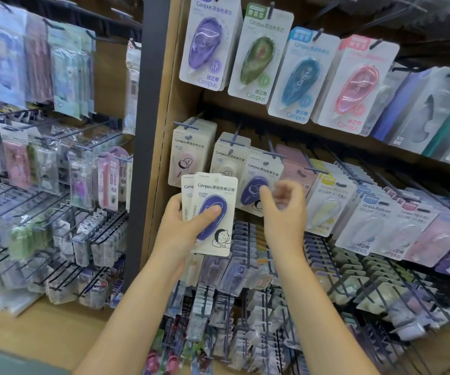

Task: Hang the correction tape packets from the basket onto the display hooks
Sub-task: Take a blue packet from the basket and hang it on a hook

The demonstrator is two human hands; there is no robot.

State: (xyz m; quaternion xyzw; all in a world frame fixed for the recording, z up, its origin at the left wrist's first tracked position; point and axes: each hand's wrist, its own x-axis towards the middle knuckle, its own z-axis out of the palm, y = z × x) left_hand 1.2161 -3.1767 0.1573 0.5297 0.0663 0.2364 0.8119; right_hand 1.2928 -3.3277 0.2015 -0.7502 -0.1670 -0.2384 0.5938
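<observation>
Nearest, at centre frame, the left hand (188, 226) clamps a small stack of purple correction tape packets (213, 212), thumb across the front one. Just right of it, the right hand (283, 209) hovers empty with fingers loosely curled, blurred. Behind it a matching purple packet (259, 182) hangs on its display hook (271, 150). Hanging seems under way; next the right hand would likely take the top packet and thread its hole onto that hook. No basket shows.

"Campus" on correction tape packets (213, 212)
</observation>
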